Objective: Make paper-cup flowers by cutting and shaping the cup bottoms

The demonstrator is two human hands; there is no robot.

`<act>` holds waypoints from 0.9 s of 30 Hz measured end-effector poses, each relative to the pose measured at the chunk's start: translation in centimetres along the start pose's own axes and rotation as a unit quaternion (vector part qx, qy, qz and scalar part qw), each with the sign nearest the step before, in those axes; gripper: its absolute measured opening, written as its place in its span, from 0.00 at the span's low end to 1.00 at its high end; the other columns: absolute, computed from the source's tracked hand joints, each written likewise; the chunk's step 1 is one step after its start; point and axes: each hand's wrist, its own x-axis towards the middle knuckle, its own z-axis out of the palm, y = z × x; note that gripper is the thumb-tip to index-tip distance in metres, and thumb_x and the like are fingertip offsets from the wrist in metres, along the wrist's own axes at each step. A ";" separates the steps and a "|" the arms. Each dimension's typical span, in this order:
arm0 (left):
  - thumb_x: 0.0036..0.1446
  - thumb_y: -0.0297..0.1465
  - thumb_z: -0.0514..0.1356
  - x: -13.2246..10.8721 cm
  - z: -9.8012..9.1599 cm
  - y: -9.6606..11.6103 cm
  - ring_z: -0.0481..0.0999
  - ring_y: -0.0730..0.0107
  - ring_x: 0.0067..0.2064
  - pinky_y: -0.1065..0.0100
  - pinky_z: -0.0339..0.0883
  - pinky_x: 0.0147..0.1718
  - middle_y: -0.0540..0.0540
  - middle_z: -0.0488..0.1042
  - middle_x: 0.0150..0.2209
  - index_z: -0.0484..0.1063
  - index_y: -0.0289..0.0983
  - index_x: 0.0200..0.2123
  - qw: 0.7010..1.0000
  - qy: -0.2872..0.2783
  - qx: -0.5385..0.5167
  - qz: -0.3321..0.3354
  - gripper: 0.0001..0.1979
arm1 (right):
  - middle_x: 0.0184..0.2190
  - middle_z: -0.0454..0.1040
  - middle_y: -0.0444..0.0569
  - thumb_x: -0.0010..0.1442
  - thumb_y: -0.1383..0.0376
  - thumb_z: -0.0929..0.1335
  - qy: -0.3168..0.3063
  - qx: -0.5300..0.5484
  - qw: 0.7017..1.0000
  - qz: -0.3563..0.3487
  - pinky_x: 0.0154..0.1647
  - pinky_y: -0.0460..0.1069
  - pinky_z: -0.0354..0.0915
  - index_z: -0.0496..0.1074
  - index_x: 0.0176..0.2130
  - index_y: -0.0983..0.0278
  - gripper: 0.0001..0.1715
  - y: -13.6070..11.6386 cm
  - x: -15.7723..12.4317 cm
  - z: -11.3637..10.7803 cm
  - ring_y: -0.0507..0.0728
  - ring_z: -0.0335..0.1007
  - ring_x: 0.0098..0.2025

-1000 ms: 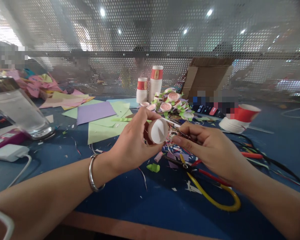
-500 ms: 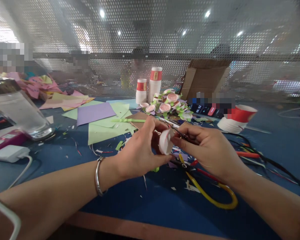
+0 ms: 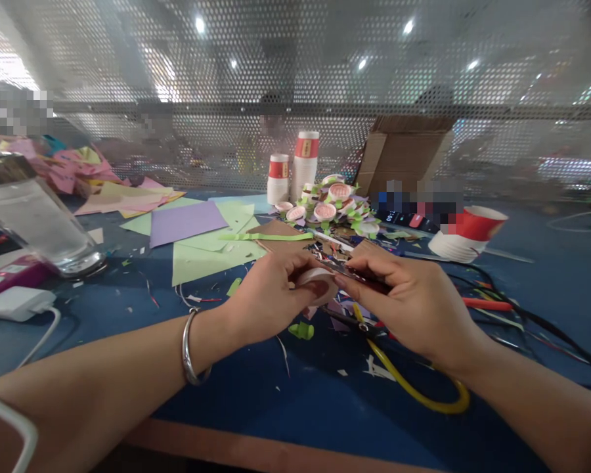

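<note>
My left hand point(image 3: 266, 289) pinches a short, white, round cup bottom point(image 3: 318, 286) cut from a paper cup, its hollow side partly showing. My right hand point(image 3: 411, 295) is closed on a slim dark tool with a narrow pointed tip point(image 3: 342, 268), which lies at the cup bottom's upper rim. Its exact kind is unclear, as fingers cover much of it. Below the hands are scissors with yellow and red handles point(image 3: 398, 378), a curled green paper scrap point(image 3: 301, 330) and several small clippings. Beyond them, a green paper strip point(image 3: 276, 236) crosses a brown sheet point(image 3: 283, 246).
A pile of decorated cup bottoms point(image 3: 339, 203) stands before two stacks of paper cups point(image 3: 305, 161). Coloured paper sheets point(image 3: 190, 223) spread to the left, near a glass of water point(image 3: 49, 223) and a white charger point(image 3: 20, 303). A phone point(image 3: 408, 219), tipped cups point(image 3: 473, 233) and black cables point(image 3: 536, 315) lie right.
My left hand has turned the cup bottom, so its hollow faces more toward me. The dark tool's tip has moved down to the rim. The green scrap below shows more.
</note>
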 end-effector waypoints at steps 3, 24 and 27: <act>0.57 0.30 0.64 0.3 -0.2 -0.2 0.75 0.73 0.28 0.70 0.71 0.30 0.50 0.75 0.27 0.76 0.35 0.38 0.999 -0.021 -0.047 -0.005 0.06 | 0.30 0.73 0.45 0.63 0.56 0.70 -0.012 0.025 0.999 0.020 0.33 0.49 0.61 0.78 0.35 0.61 0.12 0.0 0.3 -0.2 0.54 0.67 0.33; 0.56 0.28 0.69 0.1 -0.2 1.3 0.75 0.78 0.25 0.76 0.73 0.26 0.51 0.76 0.26 0.70 0.34 0.31 0.976 -0.036 -0.214 0.018 0.10 | 0.29 0.70 0.43 0.61 0.49 0.73 -0.063 0.234 0.968 0.069 0.26 0.46 0.58 0.75 0.34 0.61 0.19 -0.8 0.6 -1.3 0.50 0.61 0.28; 0.57 0.27 0.69 0.2 -0.3 1.5 0.75 0.79 0.25 0.78 0.73 0.25 0.53 0.75 0.26 0.68 0.35 0.30 0.970 -0.007 -0.242 0.017 0.11 | 0.25 0.68 0.41 0.64 0.45 0.70 -0.041 0.234 0.970 0.061 0.21 0.46 0.51 0.77 0.36 0.61 0.23 -0.8 0.6 -1.3 0.48 0.54 0.23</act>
